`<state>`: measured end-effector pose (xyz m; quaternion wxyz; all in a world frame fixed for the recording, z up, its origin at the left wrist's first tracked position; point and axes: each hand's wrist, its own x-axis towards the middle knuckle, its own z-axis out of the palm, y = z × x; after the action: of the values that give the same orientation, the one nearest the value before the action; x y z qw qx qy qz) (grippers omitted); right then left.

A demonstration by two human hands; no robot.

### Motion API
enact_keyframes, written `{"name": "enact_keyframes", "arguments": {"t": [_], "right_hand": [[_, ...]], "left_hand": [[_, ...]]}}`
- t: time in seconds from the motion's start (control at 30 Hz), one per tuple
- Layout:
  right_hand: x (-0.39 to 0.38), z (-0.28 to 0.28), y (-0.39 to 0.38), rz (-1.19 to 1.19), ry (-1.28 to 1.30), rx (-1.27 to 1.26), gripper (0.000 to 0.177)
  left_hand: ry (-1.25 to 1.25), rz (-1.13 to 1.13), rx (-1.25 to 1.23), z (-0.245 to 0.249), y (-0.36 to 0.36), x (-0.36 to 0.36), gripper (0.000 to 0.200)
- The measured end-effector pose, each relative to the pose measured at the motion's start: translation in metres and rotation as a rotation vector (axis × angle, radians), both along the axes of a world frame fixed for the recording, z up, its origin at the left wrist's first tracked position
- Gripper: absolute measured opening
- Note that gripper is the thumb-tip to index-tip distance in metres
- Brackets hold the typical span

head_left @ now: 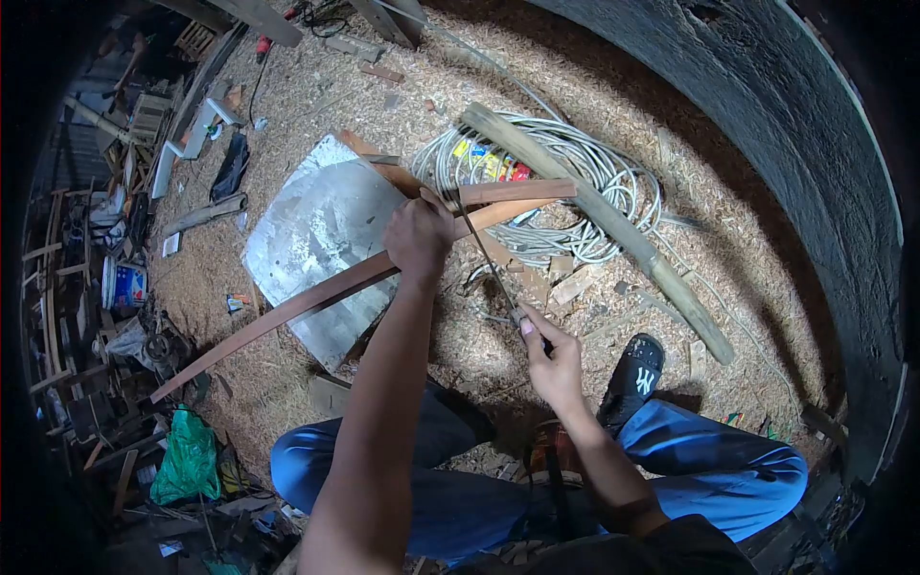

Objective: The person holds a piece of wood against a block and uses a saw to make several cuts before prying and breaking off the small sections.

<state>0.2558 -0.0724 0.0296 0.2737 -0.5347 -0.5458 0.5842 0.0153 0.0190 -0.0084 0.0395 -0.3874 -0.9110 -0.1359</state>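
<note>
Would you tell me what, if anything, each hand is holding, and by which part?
The left hand grips a long reddish wooden strip partway along its length. The right hand holds a thin dark tool by its near end.

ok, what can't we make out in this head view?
Head view, all of it:
- Thin tool: too small to tell toothed from smooth; right hand covers part of its grip.
- Wooden strip: stretch under left hand hidden.
- Grey slab: its support, mostly hidden beneath it.
- Green bag: contents hidden by the plastic.
- Far-left clutter: dark, cut off by the lens edge.
</note>
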Motion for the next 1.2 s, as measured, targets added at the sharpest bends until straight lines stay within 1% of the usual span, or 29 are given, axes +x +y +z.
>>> {"name": "enact_keyframes", "arguments": {"t": [0.13,0.2,0.23,0.3,0.33,0.4,0.43,0.5,0.53,0.57,0.6,0.67,0.7,0.73,0.8,0.83,0.9,0.93,1.0,1.07,1.17,1.2], "right_hand": [[-0.001,-0.011,-0.009,0.003,0.005,0.064,0.03],[-0.005,-0.006,-0.001,0.017,0.002,-0.026,0.03],[-0.009,-0.002,0.006,0.022,0.002,-0.024,0.03],[-0.02,0.006,0.016,0.019,0.009,-0.176,0.032],[-0.022,0.001,0.015,0.025,0.006,-0.171,0.032],[-0.026,-0.016,0.012,-0.003,0.02,-0.052,0.033],[-0.023,-0.019,0.009,0.003,0.059,-0.042,0.034],[-0.01,-0.024,-0.007,0.009,0.04,-0.017,0.034],[-0.006,-0.027,-0.014,-0.004,0.031,0.003,0.034],[0.0,-0.03,-0.023,-0.024,0.038,-0.02,0.035],[-0.001,-0.028,-0.019,-0.018,0.038,-0.015,0.035],[-0.006,-0.025,-0.013,0.007,-0.003,-0.038,0.034],[-0.016,-0.03,-0.006,-0.036,0.071,-0.049,0.034],[-0.025,-0.026,0.003,-0.037,0.068,-0.052,0.034],[-0.039,-0.018,0.016,0.001,-0.035,0.029,0.034],[-0.037,-0.029,0.011,-0.028,0.037,0.032,0.033],[-0.021,-0.038,-0.001,-0.014,0.046,0.016,0.033],[-0.015,-0.037,-0.003,-0.01,0.068,0.014,0.033],[0.002,-0.032,-0.017,0.014,0.026,-0.025,0.034],[0.007,-0.04,-0.021,0.005,0.048,0.029,0.034],[-0.032,-0.014,0.016,0.005,0.069,-0.029,0.032],[-0.035,-0.019,0.017,0.005,0.071,-0.028,0.032]], "left_hand": [[0.059,0.023,0.044,-0.01,-0.001,-0.002,0.049],[0.126,-0.013,0.074,-0.011,-0.002,-0.004,0.044],[0.126,-0.008,0.076,-0.009,-0.002,-0.003,0.044],[0.139,-0.011,0.083,-0.007,-0.001,0.0,0.04],[0.137,-0.004,0.088,-0.007,-0.001,0.0,0.04],[0.081,0.009,0.01,-0.005,0.0,-0.002,0.041],[0.077,0.017,0.013,-0.005,0.0,-0.002,0.041],[-0.02,0.07,-0.023,-0.001,0.0,0.0,0.046],[-0.017,0.073,-0.012,0.005,0.003,-0.001,0.046],[-0.061,0.086,-0.04,0.009,0.002,0.001,0.048],[-0.107,0.102,-0.068,0.012,0.002,0.002,0.05],[-0.096,0.09,-0.08,0.015,0.002,0.004,0.047],[-0.085,0.076,-0.101,0.016,0.002,0.004,0.044],[-0.088,0.075,-0.103,0.018,0.002,0.006,0.044],[-0.077,0.106,-0.119,0.021,0.004,0.005,0.044],[-0.076,0.107,-0.121,0.019,0.005,0.002,0.044],[-0.102,0.112,-0.135,0.012,0.0,0.001,0.044],[-0.099,0.116,-0.125,0.014,0.002,0.0,0.044],[-0.154,0.119,-0.152,0.016,0.002,0.0,0.043],[-0.153,0.105,-0.148,0.017,0.002,0.001,0.043],[-0.143,0.078,-0.173,0.027,-0.001,0.005,0.043],[-0.129,0.077,-0.18,0.029,-0.001,0.004,0.043]]}}
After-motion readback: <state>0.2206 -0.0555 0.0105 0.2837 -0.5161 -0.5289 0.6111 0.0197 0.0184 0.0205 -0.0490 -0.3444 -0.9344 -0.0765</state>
